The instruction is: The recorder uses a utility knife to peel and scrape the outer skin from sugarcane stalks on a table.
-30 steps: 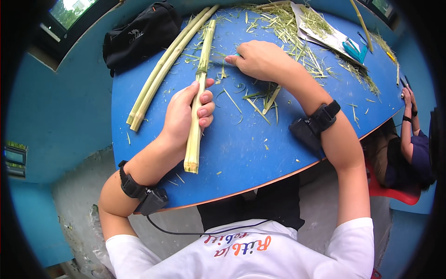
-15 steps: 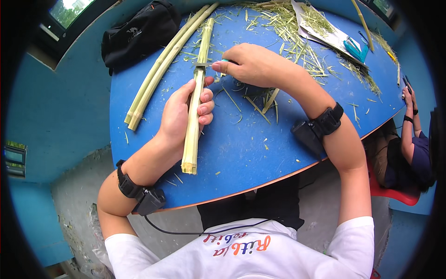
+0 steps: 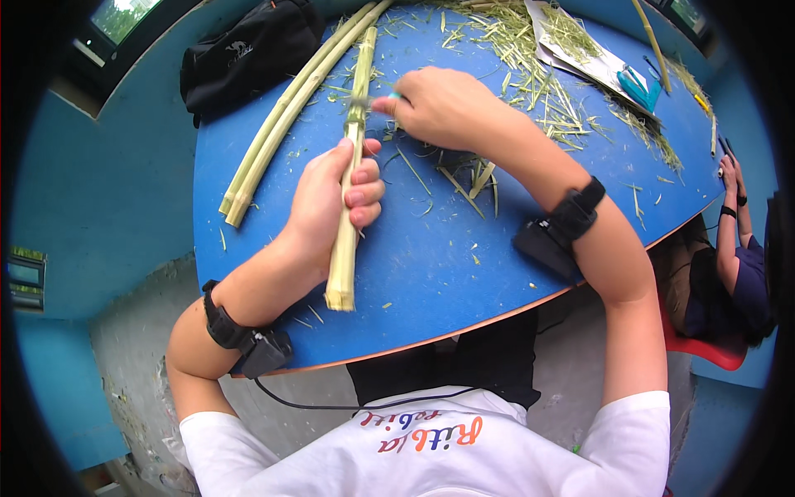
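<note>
My left hand point(image 3: 335, 186) is wrapped round a pale green-yellow cane stalk point(image 3: 344, 257), which slants away from me over the blue table. Its near end is bare and whitish, while the far part looks greener around a joint. Beside that joint, my right hand point(image 3: 443, 108) is closed on a knife point(image 3: 394, 95) with a teal handle that mostly hides in the fingers. A blurred blade reaches left across the stalk just beyond my left thumb.
Two long stalks point(image 3: 286, 124) lie left of my hand, near a black bag point(image 3: 248, 56). Green shavings point(image 3: 517, 54) cover the far table point(image 3: 447, 257). Papers point(image 3: 580, 45) and a teal tool point(image 3: 638, 89) lie far right. Another person point(image 3: 729, 265) sits at the right.
My right hand and the knife have moved slightly up and left along the stalk, and the blade is now blurred. My left hand keeps its hold.
</note>
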{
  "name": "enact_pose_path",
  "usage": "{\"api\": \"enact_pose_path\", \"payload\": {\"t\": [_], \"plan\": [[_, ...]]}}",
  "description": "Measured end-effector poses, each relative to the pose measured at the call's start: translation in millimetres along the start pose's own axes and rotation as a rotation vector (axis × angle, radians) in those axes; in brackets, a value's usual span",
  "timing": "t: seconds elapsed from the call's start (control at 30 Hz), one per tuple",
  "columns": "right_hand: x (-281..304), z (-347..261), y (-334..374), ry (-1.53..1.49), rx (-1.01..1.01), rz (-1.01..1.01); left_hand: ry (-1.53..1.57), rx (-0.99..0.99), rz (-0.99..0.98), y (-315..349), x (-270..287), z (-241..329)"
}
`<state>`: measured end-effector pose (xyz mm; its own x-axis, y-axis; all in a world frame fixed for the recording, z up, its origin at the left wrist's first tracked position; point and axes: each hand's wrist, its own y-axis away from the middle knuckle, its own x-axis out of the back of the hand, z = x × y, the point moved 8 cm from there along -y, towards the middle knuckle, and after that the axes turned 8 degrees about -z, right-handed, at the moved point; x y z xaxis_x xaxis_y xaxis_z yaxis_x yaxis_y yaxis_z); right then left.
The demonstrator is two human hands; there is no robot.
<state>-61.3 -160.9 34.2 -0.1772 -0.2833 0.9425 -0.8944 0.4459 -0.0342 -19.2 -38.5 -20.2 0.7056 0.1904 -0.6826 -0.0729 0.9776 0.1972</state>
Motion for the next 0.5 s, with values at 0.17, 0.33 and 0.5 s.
{"api": "enact_pose_path", "payload": {"t": [0.17,0.33,0.5], "plan": [[2.9,18.7,-8.1,0.045,0.013,0.072,-0.014,0.015,0.001,0.8,1.4,1.6],[4.3,-2.7,2.8,-0.008,0.093,0.027,0.068,0.024,-0.018,-2.2,2.0,3.7],[4.5,-7.3,14.4,-0.056,0.057,-0.136,0.067,0.017,-0.013,-2.2,0.2,3.8]]}}
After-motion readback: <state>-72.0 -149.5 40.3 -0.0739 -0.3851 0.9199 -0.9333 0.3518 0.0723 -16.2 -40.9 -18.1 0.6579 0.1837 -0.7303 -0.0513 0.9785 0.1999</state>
